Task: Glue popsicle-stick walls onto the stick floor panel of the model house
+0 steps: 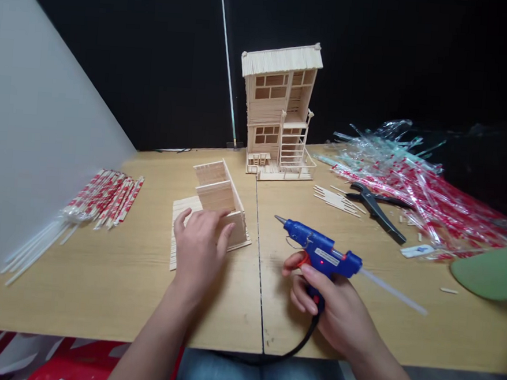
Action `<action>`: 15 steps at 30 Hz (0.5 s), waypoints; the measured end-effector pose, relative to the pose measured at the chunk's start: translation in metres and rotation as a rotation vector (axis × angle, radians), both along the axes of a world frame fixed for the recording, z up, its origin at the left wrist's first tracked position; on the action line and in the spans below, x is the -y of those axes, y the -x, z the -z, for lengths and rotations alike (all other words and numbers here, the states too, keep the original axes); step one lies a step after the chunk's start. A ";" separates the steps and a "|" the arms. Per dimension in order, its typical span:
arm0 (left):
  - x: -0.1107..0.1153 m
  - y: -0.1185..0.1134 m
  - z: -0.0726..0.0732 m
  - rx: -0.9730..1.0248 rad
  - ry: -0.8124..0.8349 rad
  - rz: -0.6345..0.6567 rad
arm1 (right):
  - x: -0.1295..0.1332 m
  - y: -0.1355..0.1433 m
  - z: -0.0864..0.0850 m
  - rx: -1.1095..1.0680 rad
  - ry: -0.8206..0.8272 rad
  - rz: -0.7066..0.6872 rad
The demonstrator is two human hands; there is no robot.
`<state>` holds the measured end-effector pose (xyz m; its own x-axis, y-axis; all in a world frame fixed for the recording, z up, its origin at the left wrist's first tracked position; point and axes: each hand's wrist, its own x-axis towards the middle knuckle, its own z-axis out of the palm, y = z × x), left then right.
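Note:
My right hand (336, 306) is wrapped round the handle of a blue hot glue gun (319, 246), held above the table with its nozzle pointing left. A finger lies at the orange trigger, a small red light glows, and a glue stick (394, 291) sticks out of the back. My left hand (200, 244) grips the near wall of a partly walled model house section (218, 196) made of thin wooden sticks. Its thumb is on the wall's near side; some fingertips are hidden. A flat stick panel (183, 205) lies beside and under this section.
A two-storey stick model house (280, 111) stands at the back. Wrapped chopsticks (109, 197) and white glue sticks (36, 250) lie left. Black cutters (376, 207), loose sticks (337, 200), plastic wrappers (410, 183) and a green round object (491, 270) are right. The gun's cord (299, 344) crosses the table edge.

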<state>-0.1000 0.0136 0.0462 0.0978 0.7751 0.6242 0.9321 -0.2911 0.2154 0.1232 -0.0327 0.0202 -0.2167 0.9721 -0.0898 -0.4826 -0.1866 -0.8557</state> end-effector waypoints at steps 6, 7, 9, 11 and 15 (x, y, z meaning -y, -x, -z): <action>0.000 -0.005 0.000 0.050 -0.027 -0.036 | -0.006 0.022 0.004 -0.016 0.019 0.013; 0.001 -0.005 0.000 0.055 -0.029 -0.031 | -0.006 0.026 0.006 -0.012 0.019 0.012; 0.003 -0.006 0.000 0.058 -0.031 -0.022 | -0.008 0.031 0.007 0.001 0.014 0.009; 0.005 -0.006 0.000 0.054 -0.029 -0.023 | -0.009 0.035 0.007 0.022 0.000 0.010; 0.007 -0.007 -0.005 0.017 0.012 -0.035 | -0.015 0.038 0.003 0.113 -0.027 0.080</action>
<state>-0.0931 0.0067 0.0509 0.0596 0.7853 0.6163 0.9379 -0.2554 0.2347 0.0849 -0.0178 0.0174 -0.1288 0.9882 -0.0823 -0.3955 -0.1273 -0.9096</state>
